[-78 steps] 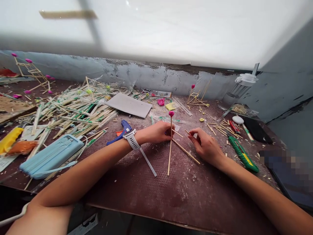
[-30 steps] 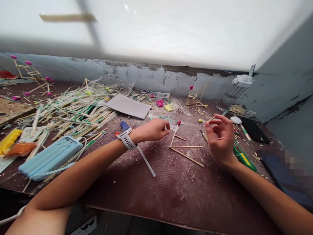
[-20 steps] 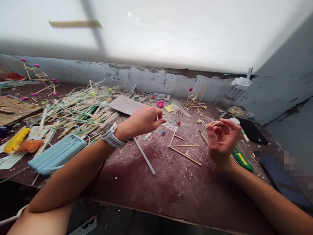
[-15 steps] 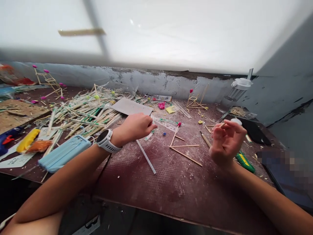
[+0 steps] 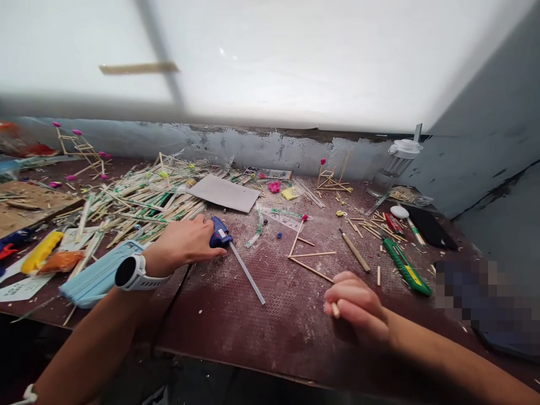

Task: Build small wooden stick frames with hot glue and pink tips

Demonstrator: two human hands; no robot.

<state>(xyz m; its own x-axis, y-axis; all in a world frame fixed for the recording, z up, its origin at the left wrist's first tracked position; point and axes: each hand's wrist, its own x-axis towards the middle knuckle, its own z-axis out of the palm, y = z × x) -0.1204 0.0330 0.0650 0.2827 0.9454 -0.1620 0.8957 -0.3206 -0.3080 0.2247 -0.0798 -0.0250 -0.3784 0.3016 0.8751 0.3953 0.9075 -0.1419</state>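
My left hand, with a watch on its wrist, is beside a blue glue gun lying on the table. Its thumb and fingers are apart at the gun's near side and hide the handle. A clear glue stick sticks out of the gun's back. My right hand is closed on a short wooden stick, whose end shows between the fingers. Just beyond it lies a frame of thin joined sticks, one leg topped with a pink blob.
Many loose sticks are heaped at the left, near a grey board and a light blue case. A wood-handled tool and green utility knife lie right. A small stick chair stands at the back.
My left hand has moved left and opened, uncovering the glue gun, which stays put. My right hand has come down and left towards the table, still pinching the short stick.
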